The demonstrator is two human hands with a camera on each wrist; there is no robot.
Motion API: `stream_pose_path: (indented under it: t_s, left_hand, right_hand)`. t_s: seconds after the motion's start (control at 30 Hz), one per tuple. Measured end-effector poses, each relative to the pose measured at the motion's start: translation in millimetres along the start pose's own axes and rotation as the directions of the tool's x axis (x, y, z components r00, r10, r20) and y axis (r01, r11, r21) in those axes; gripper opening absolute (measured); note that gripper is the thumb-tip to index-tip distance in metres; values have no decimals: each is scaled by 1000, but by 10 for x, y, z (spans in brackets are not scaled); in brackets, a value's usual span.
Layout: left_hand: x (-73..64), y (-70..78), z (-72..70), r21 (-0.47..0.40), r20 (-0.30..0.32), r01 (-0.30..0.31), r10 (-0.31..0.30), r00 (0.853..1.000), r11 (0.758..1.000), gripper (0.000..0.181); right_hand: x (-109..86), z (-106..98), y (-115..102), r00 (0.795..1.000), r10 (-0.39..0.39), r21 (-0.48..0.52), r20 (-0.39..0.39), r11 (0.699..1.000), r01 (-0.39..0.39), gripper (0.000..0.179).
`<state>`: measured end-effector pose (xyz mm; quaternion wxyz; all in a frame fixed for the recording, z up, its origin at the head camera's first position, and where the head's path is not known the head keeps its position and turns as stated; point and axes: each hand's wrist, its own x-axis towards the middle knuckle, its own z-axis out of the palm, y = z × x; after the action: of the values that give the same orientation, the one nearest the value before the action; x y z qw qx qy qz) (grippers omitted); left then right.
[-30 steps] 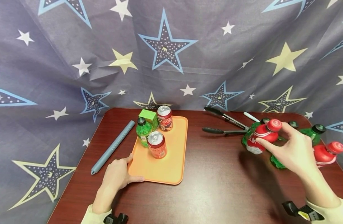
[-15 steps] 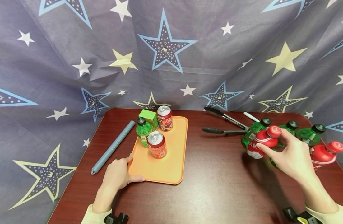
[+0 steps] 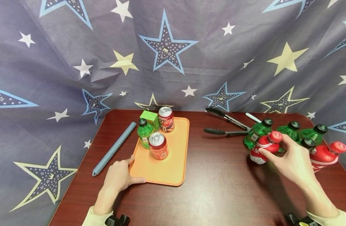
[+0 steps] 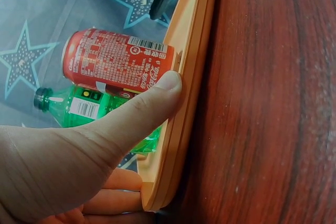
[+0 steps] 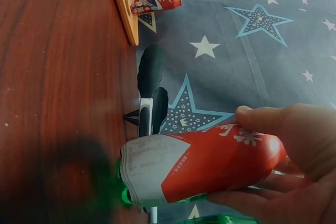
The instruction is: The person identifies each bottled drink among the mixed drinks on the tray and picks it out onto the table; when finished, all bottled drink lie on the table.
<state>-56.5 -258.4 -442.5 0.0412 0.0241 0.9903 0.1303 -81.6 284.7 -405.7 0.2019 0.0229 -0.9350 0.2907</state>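
My right hand (image 3: 294,160) grips a red bottle (image 3: 264,147) with a white lower part and red cap, thumb on one side, fingers on the other. In the right wrist view the red bottle (image 5: 210,166) is close to the tabletop; whether its base touches, I cannot tell. My left hand (image 3: 119,175) holds the near left corner of an orange tray (image 3: 173,169) between thumb and fingers. On that tray stand a green bottle (image 3: 144,135), a green box (image 3: 151,118) and two red cans, one nearer (image 4: 121,59), one farther (image 3: 166,120).
Several green bottles (image 3: 257,133) stand just behind and beside the held one. A second red bottle (image 3: 323,155) is at the far right. Black-handled tongs (image 3: 232,133) and a white stick (image 3: 253,117) lie at the back. A grey-blue rod (image 3: 114,149) lies left of the tray.
My right hand has lowered the red bottle toward the table, uncovering more of the green bottles behind it. The left hand, tray and its contents have stayed put.
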Motion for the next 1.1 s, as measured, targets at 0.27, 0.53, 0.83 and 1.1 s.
stream_pose_path:
  t_s: [0.27,0.53,0.83,1.1]
  left_hand:
    - [1,-10,10,-5,7,7,-7,1000,1000,112]
    - [5,-10,14,-3,9,12,-12,1000,1000,114]
    - [1,5,-8,-6,14,12,-12,1000,1000,114]
    - [2,-4,1,-6,14,12,-11,1000,1000,114]
  right_hand:
    - [-33,33,37,1000,15,-3,10,1000,-15,49]
    - [-50,47,66,1000,16,-10,18,1000,-15,50]
    - [-71,77,117,1000,4,-8,2,1000,-4,51]
    - [-75,93,153,1000,-5,-7,-8,1000,5,52]
